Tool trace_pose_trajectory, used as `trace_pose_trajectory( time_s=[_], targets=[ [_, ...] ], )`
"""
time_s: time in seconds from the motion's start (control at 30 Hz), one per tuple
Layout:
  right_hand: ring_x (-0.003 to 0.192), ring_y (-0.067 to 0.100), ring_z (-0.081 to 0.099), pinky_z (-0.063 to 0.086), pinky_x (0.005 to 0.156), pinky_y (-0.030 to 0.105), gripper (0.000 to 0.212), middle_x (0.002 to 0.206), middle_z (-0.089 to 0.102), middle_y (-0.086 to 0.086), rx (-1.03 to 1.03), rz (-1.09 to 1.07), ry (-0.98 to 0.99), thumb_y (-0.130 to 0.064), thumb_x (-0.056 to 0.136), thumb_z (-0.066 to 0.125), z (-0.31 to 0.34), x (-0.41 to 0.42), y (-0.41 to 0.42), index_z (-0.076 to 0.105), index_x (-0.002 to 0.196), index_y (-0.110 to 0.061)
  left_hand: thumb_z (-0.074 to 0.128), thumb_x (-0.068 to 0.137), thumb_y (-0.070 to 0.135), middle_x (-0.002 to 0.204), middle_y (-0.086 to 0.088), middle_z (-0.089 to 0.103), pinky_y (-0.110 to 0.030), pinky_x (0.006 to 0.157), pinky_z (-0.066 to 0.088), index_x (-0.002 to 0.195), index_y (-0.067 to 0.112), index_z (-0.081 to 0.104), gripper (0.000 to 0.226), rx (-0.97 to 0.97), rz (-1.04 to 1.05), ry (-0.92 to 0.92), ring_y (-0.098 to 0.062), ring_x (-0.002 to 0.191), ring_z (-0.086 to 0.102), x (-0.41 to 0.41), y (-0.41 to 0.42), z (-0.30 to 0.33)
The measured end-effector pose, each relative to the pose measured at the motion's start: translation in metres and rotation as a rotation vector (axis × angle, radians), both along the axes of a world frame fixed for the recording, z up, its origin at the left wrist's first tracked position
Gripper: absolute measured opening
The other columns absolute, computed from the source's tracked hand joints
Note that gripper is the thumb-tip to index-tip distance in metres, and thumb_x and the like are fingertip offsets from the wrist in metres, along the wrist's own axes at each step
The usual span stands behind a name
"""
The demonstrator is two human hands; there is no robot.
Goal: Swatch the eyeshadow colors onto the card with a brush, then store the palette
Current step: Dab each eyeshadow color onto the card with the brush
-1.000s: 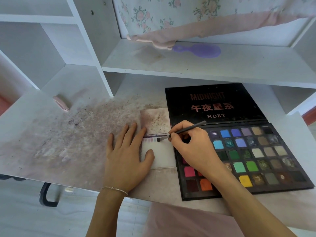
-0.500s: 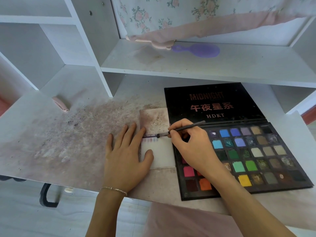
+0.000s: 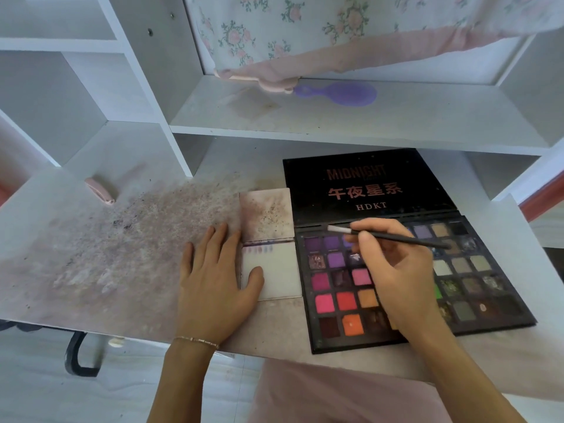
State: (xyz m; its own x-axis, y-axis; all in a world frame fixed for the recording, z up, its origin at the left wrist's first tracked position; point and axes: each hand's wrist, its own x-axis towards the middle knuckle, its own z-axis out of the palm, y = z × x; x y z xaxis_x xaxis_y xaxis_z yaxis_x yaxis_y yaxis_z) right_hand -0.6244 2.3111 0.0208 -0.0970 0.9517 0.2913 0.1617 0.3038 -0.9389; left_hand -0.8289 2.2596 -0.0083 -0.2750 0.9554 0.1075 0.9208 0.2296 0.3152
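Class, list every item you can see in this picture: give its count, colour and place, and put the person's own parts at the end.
Eyeshadow palette: one, black, open, many-coloured pans, desk right.
Card: one, white, purple swatches along its top edge, left of palette.
Stained card: one, pinkish, behind the white card.
Brush: one, black handle, pale tip, over the palette.
Hairbrush: one, purple, on the shelf.
Pink object: one, desk back left.
Floral cloth: one, hanging above the shelf.
Bracelet: one, left wrist.
Left hand: flat, thumb on card.
Right hand: fingers holding brush.

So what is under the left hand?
The left hand lies flat on the stained desk, thumb on the white card. The desk beneath the palm is hidden.
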Motion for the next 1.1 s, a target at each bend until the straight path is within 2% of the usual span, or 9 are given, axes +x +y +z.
trace_pose_trajectory(
  time_s=[0.1, 0.23, 0.37, 0.53, 0.63, 0.77, 0.83, 0.93, 1.1],
  targets=[
    [0.083, 0.006, 0.063, 0.049, 0.070, 0.011, 0.023, 0.084, 0.066, -0.015, 0.051, -0.090, -0.020, -0.015, 0.084, 0.051, 0.000, 0.018, -0.007, 0.058, 0.085, -0.037, 0.009, 0.065, 0.061, 0.154, 0.004, 0.021, -0.037, 0.115, -0.006, 0.143, 0.024, 0.027, 0.089, -0.005, 0.006, 0.003, -0.012, 0.143, 0.009, 0.002, 0.003, -0.001],
    [0.083, 0.002, 0.063, 0.049, 0.072, 0.009, 0.033, 0.084, 0.064, -0.014, 0.052, -0.154, -0.034, 0.001, 0.088, 0.053, -0.006, 0.034, -0.010, 0.058, 0.085, -0.031, 0.010, 0.061, 0.061, 0.153, 0.004, 0.022, -0.040, 0.115, -0.004, 0.142, 0.022, 0.030, 0.092, -0.012, 0.005, -0.022, -0.013, 0.143, 0.010, 0.005, 0.012, -0.001],
    [0.083, -0.002, 0.063, 0.049, 0.070, 0.009, 0.034, 0.082, 0.063, -0.014, 0.034, -0.187, -0.017, 0.001, 0.088, 0.050, -0.008, 0.043, -0.008, 0.057, 0.085, -0.032, 0.010, 0.060, 0.062, 0.154, 0.005, 0.021, -0.041, 0.115, -0.004, 0.142, 0.025, 0.029, 0.093, -0.027, -0.022, -0.007, -0.013, 0.143, 0.008, 0.007, 0.022, -0.002],
    [0.085, -0.003, 0.061, 0.050, 0.065, 0.009, 0.033, 0.084, 0.063, -0.014, 0.022, -0.260, -0.050, -0.003, 0.089, 0.051, -0.011, 0.058, -0.003, 0.055, 0.085, -0.036, 0.011, 0.062, 0.062, 0.153, 0.004, 0.022, -0.040, 0.114, -0.002, 0.142, 0.026, 0.030, 0.090, -0.012, -0.028, 0.023, -0.014, 0.143, 0.010, 0.009, 0.024, -0.004],
    [0.088, -0.008, 0.059, 0.048, 0.057, 0.006, 0.033, 0.087, 0.061, -0.013, 0.024, -0.296, -0.093, -0.005, 0.090, 0.049, -0.011, 0.071, 0.004, 0.052, 0.086, -0.037, 0.012, 0.064, 0.061, 0.152, 0.002, 0.025, -0.039, 0.115, -0.001, 0.141, 0.023, 0.033, 0.089, 0.013, -0.023, 0.009, -0.015, 0.143, 0.013, 0.012, 0.022, -0.004],
    [0.083, -0.012, 0.059, 0.045, 0.054, 0.003, 0.021, 0.085, 0.059, -0.015, 0.038, -0.386, -0.076, -0.004, 0.091, 0.048, -0.014, 0.081, 0.007, 0.056, 0.092, -0.023, 0.017, 0.068, 0.060, 0.149, -0.003, 0.033, -0.039, 0.115, 0.003, 0.137, 0.015, 0.040, 0.086, 0.065, 0.019, -0.047, -0.019, 0.141, 0.020, 0.023, 0.012, -0.005],
    [0.078, -0.011, 0.059, 0.044, 0.055, 0.002, 0.018, 0.082, 0.060, -0.014, 0.050, -0.428, -0.049, -0.003, 0.091, 0.048, -0.016, 0.082, 0.007, 0.057, 0.093, -0.019, 0.019, 0.066, 0.061, 0.148, -0.005, 0.034, -0.039, 0.115, 0.005, 0.136, 0.013, 0.042, 0.088, 0.069, 0.043, -0.072, -0.020, 0.141, 0.021, 0.028, 0.009, -0.005],
    [0.080, -0.006, 0.061, 0.045, 0.058, 0.004, 0.015, 0.084, 0.062, -0.011, 0.042, -0.473, 0.010, -0.005, 0.092, 0.048, -0.018, 0.079, 0.006, 0.058, 0.095, -0.016, 0.020, 0.064, 0.062, 0.147, -0.006, 0.036, -0.040, 0.115, 0.005, 0.135, 0.011, 0.042, 0.090, 0.075, 0.056, -0.090, -0.022, 0.141, 0.021, 0.029, 0.010, -0.005],
    [0.079, 0.000, 0.062, 0.052, 0.060, 0.013, 0.029, 0.083, 0.064, -0.010, 0.014, -0.473, 0.064, -0.009, 0.092, 0.048, -0.017, 0.065, 0.004, 0.055, 0.086, -0.037, 0.027, 0.068, 0.061, 0.148, -0.006, 0.035, -0.042, 0.116, 0.006, 0.137, 0.010, 0.040, 0.086, 0.071, 0.060, -0.080, -0.022, 0.141, 0.021, 0.026, 0.013, -0.006]
  ],
)
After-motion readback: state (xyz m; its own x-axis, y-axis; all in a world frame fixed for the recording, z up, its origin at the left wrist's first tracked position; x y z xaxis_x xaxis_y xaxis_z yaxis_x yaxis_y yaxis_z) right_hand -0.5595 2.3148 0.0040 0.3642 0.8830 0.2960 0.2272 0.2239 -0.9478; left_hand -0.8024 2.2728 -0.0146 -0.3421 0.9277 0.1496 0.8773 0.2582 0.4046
